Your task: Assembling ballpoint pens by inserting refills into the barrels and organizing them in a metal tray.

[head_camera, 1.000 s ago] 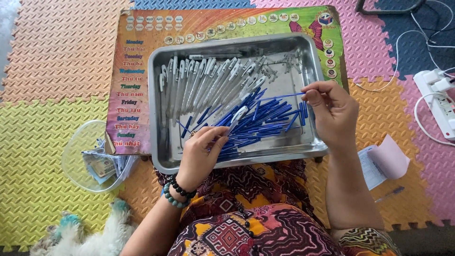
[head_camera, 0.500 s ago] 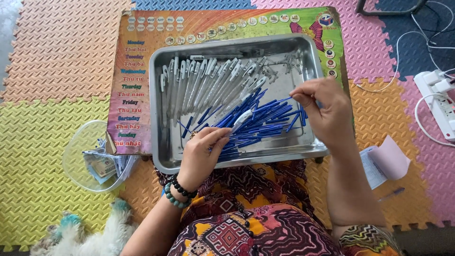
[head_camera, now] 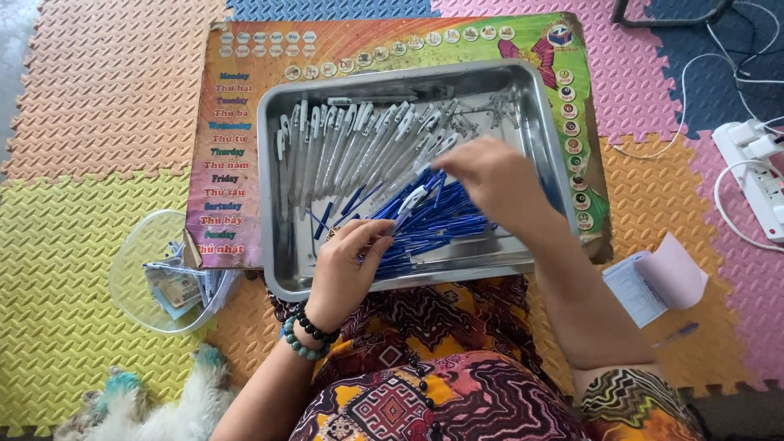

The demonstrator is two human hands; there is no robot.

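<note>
Over the steel tray (head_camera: 523,90), both hands sort pens: left hand (head_camera: 347,265) pinches a white pen (head_camera: 411,202), right hand (head_camera: 498,184) reaches fingers-together into blue refills (head_camera: 445,224); fitting likely follows.

A large printed poster (head_camera: 237,122), orange to green with rows of coloured words and small round pictures, lies flat on the foam floor mat (head_camera: 90,90). A pink-and-white paper slip (head_camera: 657,282) lies right of it.
</note>
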